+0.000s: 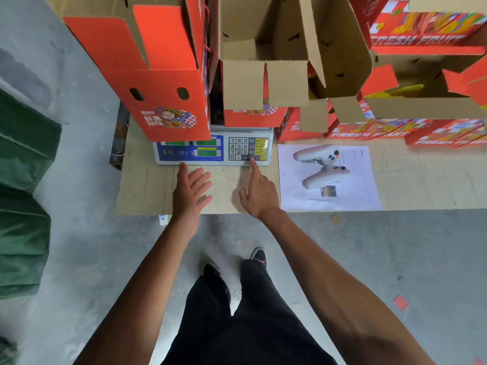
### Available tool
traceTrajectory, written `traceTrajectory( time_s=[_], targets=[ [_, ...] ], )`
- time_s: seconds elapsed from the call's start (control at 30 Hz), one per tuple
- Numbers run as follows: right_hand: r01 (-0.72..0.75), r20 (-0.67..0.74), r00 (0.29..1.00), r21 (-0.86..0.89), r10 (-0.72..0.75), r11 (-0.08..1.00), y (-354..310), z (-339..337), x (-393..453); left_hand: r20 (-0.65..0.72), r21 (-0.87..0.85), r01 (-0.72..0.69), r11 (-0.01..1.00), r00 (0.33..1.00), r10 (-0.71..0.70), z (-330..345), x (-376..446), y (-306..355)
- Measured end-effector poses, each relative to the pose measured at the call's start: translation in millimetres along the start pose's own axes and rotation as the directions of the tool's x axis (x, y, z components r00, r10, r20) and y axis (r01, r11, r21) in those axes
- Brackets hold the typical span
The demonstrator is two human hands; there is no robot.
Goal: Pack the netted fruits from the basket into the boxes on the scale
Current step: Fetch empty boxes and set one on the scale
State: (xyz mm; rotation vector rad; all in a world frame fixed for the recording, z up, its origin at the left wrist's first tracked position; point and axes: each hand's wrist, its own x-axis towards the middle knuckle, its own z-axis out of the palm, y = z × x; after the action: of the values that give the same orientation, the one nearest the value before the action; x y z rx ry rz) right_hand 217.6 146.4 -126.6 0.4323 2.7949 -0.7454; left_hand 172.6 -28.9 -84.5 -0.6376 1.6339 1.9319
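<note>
Writing: "FRESH FRUIT" in white on the red boxes (369,130) stacked at 1–2 o'clock, and again on the box up at the top right (421,35). The tall red box (168,101) at 11 o'clock has Chinese characters and a cartoon figure — can't read the small print.
Scale: blue-and-grey scale (213,150) at 12 o'clock, green displays, keypad with digits 0–9 plus yellow keys. Display numbers are too blurry to tell.
Boxes: the tall red box and a second open box (253,83) with brown flaps both stand on the scale's platform. No fruit or basket visible from here.
Right hand: right hand (259,192) has its index finger stretched onto a bottom-row keypad key, other fingers curled under, holding nothing.
Left hand: left hand (191,189) hovers flat just in front of the scale, fingers spread and straight, nothing in it.
Paper: white printed sheet (329,177) at 2 o'clock with two white handheld controllers (321,164) lying on it.
Surface: pale wooden table (147,185) — plywood look.
Room: grey concrete floor (87,233), green fabric bundle (23,180) at 9 o'clock.
</note>
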Motion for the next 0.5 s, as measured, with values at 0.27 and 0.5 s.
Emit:
traceTrajectory(
  time_s=[0.27,0.5],
  targets=[
    [0.044,-0.038,0.998,-0.075,-0.047,0.996,2,-5,13,-0.001,0.013,0.0,1.0,1.0,0.0,-2,-4,-9],
    [0.049,-0.037,0.998,-0.143,-0.055,0.989,0,-12,24,-0.005,0.036,-0.011,0.999,1.0,0.012,-4,-10,-8]
  ],
)
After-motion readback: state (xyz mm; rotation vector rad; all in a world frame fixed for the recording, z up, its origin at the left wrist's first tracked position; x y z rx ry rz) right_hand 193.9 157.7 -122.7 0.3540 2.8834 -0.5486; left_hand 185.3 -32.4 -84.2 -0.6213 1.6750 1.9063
